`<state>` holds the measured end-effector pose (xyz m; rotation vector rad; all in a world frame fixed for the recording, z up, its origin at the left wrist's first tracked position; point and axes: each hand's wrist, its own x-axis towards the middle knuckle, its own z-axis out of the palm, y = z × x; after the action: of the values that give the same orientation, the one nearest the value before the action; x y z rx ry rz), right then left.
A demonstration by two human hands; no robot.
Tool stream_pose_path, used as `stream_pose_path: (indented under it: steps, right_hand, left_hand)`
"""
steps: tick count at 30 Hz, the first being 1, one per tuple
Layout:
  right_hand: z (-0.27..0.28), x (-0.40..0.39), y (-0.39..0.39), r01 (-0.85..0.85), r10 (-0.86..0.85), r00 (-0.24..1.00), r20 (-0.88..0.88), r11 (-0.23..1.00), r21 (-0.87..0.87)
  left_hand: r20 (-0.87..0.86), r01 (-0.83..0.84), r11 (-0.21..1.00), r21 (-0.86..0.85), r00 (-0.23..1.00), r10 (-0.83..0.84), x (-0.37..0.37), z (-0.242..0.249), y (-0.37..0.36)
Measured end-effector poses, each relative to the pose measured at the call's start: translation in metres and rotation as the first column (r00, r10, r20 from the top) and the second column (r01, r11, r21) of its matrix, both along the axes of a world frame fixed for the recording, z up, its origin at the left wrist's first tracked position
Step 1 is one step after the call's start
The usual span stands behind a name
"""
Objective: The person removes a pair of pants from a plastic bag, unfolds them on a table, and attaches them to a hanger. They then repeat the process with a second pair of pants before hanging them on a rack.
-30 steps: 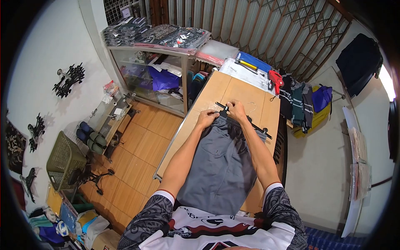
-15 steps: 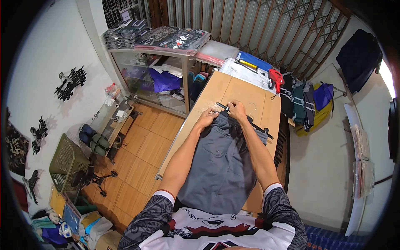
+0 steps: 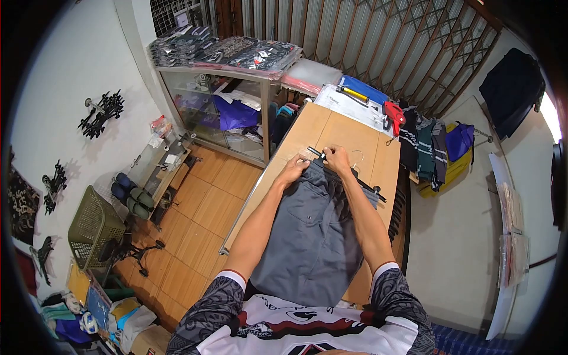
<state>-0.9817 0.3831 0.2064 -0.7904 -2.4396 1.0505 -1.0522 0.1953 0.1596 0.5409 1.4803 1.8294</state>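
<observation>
A pair of dark grey pants [image 3: 307, 242] lies along the wooden table and hangs over its near edge toward my body. A black clip hanger [image 3: 378, 194] with a metal hook lies across the top of the pants, its far-right clip by the cloth. My left hand [image 3: 293, 170] is closed, pinching the left corner of the waistband by the hanger's left end. Just right of it, my right hand [image 3: 337, 158] is closed around the hanger's bar near the left clip. Its fingers partly hide that clip.
Beyond the hands, the wooden table [image 3: 340, 127] holds papers, a yellow-and-black tool [image 3: 354, 93] and a red tagging gun [image 3: 394, 115]. A glass cabinet [image 3: 266, 118] topped with packed clothes stands at the left. Folded garments [image 3: 425, 148] hang off the right side. A green basket [image 3: 94, 228] sits lower left.
The view has shifted slightly. Both hands stay at the left end of the hanger, with only small finger movement; the pants lie as before.
</observation>
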Motion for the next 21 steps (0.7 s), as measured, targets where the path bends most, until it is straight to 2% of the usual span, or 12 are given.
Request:
stream_pose_path:
  steps: [3,6,10,11,14,17,18,20,21]
  right_hand:
    - [0.022,0.009,-0.012,-0.005,0.009,0.998,0.056,0.997,-0.071]
    - [0.011,0.010,-0.014,0.005,-0.001,0.997,0.073,0.998,-0.058]
    - [-0.001,0.015,-0.021,-0.018,0.013,0.999,0.029,0.988,0.152]
    - [0.003,0.017,-0.023,-0.025,0.019,0.999,0.046,0.993,0.115]
    - [0.009,0.022,-0.029,-0.021,0.012,0.998,0.065,0.988,0.150]
    - [0.009,0.032,-0.023,-0.174,0.177,0.984,-0.022,0.980,0.092]
    - [0.007,0.038,-0.021,-0.156,0.161,0.986,-0.036,0.981,0.115]
    - [0.014,0.064,-0.022,-0.118,0.129,0.990,-0.063,0.980,0.159]
    - [0.018,0.081,-0.018,-0.075,0.098,0.993,-0.071,0.958,0.278]
  left_hand:
    - [-0.147,-0.092,0.996,-0.003,0.985,0.091,-0.003,-0.018,0.007]
    - [-0.187,-0.150,0.988,-0.040,0.972,0.140,0.003,-0.010,0.008]
    - [-0.232,-0.187,0.981,-0.043,0.957,0.172,0.005,-0.009,0.008]
    - [-0.240,-0.198,0.979,-0.044,0.953,0.182,0.007,-0.008,0.007]
    - [-0.254,-0.218,0.975,-0.030,0.946,0.204,0.005,-0.016,0.011]
    - [-0.291,-0.211,0.977,0.021,0.934,0.208,0.007,-0.019,0.010]
    - [-0.311,-0.203,0.978,0.044,0.928,0.206,0.007,-0.017,0.009]
    - [-0.423,-0.233,0.970,-0.067,0.887,0.184,0.008,-0.016,0.009]
    - [-0.473,-0.251,0.960,-0.123,0.865,0.166,0.009,-0.016,0.009]
